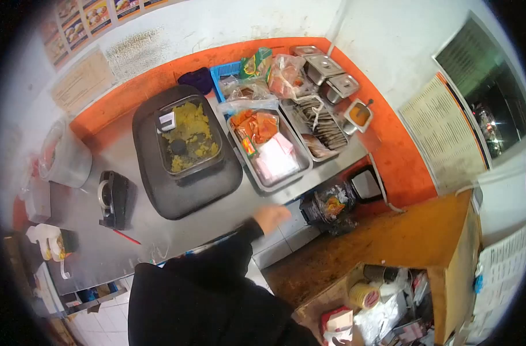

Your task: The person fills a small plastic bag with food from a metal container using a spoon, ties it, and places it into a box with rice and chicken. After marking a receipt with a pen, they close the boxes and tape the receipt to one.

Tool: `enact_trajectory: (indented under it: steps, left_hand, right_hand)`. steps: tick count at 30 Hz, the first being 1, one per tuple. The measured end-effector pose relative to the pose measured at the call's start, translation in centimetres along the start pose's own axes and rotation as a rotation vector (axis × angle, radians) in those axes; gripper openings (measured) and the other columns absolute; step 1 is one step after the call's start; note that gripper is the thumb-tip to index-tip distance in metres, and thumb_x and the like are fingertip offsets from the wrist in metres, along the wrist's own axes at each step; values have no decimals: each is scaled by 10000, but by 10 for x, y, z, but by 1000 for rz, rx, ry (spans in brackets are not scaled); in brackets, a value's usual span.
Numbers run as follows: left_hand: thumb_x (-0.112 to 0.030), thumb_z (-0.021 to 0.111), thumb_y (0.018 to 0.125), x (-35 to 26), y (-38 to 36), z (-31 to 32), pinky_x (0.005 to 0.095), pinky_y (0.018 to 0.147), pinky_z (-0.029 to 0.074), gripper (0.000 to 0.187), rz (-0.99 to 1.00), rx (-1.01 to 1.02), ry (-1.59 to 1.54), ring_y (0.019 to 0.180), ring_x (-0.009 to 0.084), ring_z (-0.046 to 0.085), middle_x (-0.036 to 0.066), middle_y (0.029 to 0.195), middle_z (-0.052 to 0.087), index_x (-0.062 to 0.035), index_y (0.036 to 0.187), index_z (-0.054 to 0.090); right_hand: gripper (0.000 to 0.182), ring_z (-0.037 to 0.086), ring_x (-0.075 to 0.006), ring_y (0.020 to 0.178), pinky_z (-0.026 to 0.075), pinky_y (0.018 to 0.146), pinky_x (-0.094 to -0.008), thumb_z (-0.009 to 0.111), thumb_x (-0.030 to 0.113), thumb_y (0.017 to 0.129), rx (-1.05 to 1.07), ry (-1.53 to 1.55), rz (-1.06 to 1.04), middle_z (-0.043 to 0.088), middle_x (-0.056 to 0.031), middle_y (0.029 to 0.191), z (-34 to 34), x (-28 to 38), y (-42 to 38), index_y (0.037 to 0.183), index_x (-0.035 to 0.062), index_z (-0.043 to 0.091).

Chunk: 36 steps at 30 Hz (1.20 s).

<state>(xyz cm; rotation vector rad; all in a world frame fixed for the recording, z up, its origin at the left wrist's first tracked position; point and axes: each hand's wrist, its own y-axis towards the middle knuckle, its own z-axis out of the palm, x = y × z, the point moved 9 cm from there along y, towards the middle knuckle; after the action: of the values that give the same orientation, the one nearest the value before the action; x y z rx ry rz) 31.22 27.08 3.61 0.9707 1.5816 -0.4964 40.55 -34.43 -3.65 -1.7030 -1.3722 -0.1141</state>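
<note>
My left hand reaches out of a black sleeve over the front edge of the metal counter, blurred by motion; nothing can be made out in it. It is nearest to a metal tray with orange-red food packs and a pink-white packet. My right sleeve runs to the bottom edge, where only a small dark part of my right hand seems to show by a red and white packet. Left of the tray, a black tray bears a pan of yellow food.
A tape dispenser, a red pen and a white bucket are on the left. Metal containers stand at the back right. Below the counter is a black-bagged bin, beside a wooden cabinet with a cluttered shelf.
</note>
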Motion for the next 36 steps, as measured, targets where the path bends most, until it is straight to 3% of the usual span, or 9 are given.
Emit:
enact_trajectory:
  steps: [3,5,9,11,17,19,25,32,36]
  left_hand:
    - [-94,451,739,38,78,-72,363,712,420,198,-35,-136,593,829,257,536,83,823,601,-71,877,592]
    - [-106,449,705,10,113,-95,362,743,391,209,224,-287,848,878,223,514,83,822,605,-77,841,604]
    - [-133,451,698,83,143,-88,371,754,352,178,119,-308,1181,881,195,499,49,778,601,-98,767,612]
    - [-140,445,712,150,150,-69,377,748,325,164,-79,-27,1240,814,189,510,6,718,582,-123,689,606]
    - [-161,512,683,74,144,-126,357,742,316,112,-356,-279,997,726,158,520,-15,651,561,-167,608,594]
    - [-175,552,654,46,145,-140,342,736,308,72,-119,-412,869,718,136,516,-29,651,565,-170,593,590]
    - [-174,566,651,42,154,-135,333,731,315,71,-453,-500,977,716,148,517,-14,652,566,-146,587,578]
    - [-95,592,670,58,130,-137,377,578,426,109,-600,-704,749,633,316,531,119,684,546,-20,674,513]
    - [-105,627,651,-30,152,-139,360,625,418,127,-623,-866,929,719,294,531,110,709,549,-33,699,533]
  right_hand:
    - [162,580,-149,706,469,608,-267,658,69,672,420,42,-127,616,-72,746,89,124,5,826,50,610]
    - [143,594,-122,673,470,617,-244,639,72,706,343,-201,-448,625,-81,753,120,296,-15,837,26,608]
    - [169,603,-132,722,473,641,-246,617,31,703,415,-146,-560,627,-95,774,181,409,11,868,4,597]
    - [216,606,-137,735,472,650,-246,616,-3,678,363,-361,-701,623,-104,759,196,458,10,892,14,593]
    - [220,605,-154,649,454,574,-247,651,52,668,525,-409,-871,614,-113,711,233,558,49,881,28,605]
    - [215,602,-162,633,446,560,-246,656,65,668,547,-396,-892,612,-116,708,243,592,69,875,29,607]
    - [246,593,-187,648,450,577,-263,636,67,679,832,-408,-1216,600,-128,737,280,702,89,917,24,590]
    - [291,585,-198,691,451,591,-271,638,75,688,1216,-499,-1383,591,-103,777,301,760,110,969,64,567]
    - [289,581,-197,677,448,595,-271,634,65,688,1362,-494,-1446,583,-102,755,312,777,105,969,63,568]
